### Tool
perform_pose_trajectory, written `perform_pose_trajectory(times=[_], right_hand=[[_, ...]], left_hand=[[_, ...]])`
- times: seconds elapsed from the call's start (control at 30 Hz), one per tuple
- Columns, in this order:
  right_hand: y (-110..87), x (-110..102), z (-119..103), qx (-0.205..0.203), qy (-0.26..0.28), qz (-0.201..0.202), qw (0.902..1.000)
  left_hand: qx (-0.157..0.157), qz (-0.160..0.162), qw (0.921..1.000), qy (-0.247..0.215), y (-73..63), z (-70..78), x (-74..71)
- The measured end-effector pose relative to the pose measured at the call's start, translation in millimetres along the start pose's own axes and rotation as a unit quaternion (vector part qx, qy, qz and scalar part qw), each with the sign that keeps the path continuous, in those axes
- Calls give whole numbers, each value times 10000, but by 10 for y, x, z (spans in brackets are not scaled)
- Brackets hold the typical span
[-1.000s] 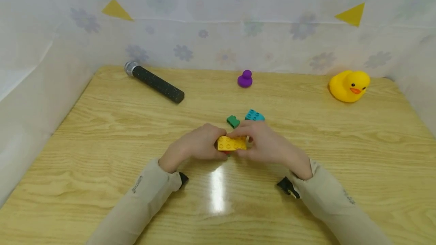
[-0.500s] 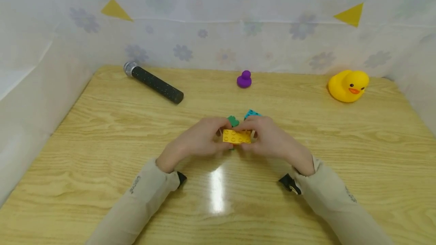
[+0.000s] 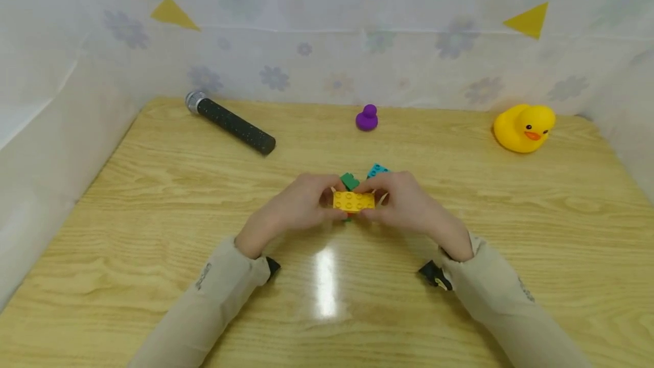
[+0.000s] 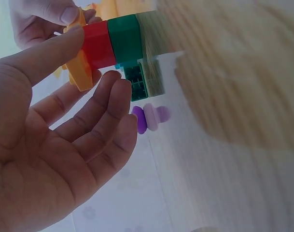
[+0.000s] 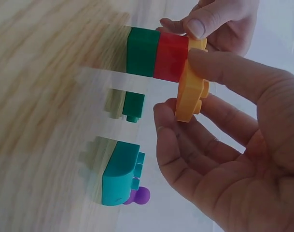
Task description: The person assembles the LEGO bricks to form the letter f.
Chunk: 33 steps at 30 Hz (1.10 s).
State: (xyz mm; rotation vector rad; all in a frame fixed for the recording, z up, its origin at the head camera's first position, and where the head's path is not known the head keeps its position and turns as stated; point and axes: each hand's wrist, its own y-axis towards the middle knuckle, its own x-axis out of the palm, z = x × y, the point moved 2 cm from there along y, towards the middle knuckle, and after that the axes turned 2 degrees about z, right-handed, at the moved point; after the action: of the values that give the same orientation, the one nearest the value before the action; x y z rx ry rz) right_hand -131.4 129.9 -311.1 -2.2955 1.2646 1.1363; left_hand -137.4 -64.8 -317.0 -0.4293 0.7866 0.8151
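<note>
Between both hands is a flat yellow toy brick (image 3: 353, 201) with studs on top. It sits over a red brick (image 5: 171, 56), which rests on a green brick (image 5: 143, 52); this stack stands upright on the table. My left hand (image 3: 309, 202) pinches the left end of the yellow brick with thumb and fingers. At the other end my right hand (image 3: 403, 200) pinches it, the brick sticking out past the red one on that side. Just behind the stack lies a small green brick (image 3: 349, 180). A teal brick (image 3: 378, 171) with a curved side is partly hidden by my right hand.
A black microphone (image 3: 232, 124) with a silver head lies at the back left of the wooden table (image 3: 327, 339). Near the back edge sits a small purple figure (image 3: 367, 118). A yellow rubber duck (image 3: 523, 128) stands at the back right, before a flowered curtain (image 3: 327, 16).
Both hands and the yellow brick have moved slightly away from the body and a little right, closer to the small green brick. The grip on the yellow brick continues.
</note>
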Motion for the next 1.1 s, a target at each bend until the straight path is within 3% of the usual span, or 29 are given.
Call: perform_pose_trajectory(times=[0.23,0.6,0.83,1.1], right_hand=[[2,-5,-14,111,30,-217,9997],[0,17,-47,24,-174,-319,9993],[6,111,-24,-271,-383,-456,9979],[3,98,-25,-35,-388,-660,9971]], left_hand=[[-116,-81,9999,-70,-5,4,-6],[121,-105,9999,46,-11,16,18],[243,-198,9992,235,-8,14,60],[293,-146,9994,134,14,23,55]])
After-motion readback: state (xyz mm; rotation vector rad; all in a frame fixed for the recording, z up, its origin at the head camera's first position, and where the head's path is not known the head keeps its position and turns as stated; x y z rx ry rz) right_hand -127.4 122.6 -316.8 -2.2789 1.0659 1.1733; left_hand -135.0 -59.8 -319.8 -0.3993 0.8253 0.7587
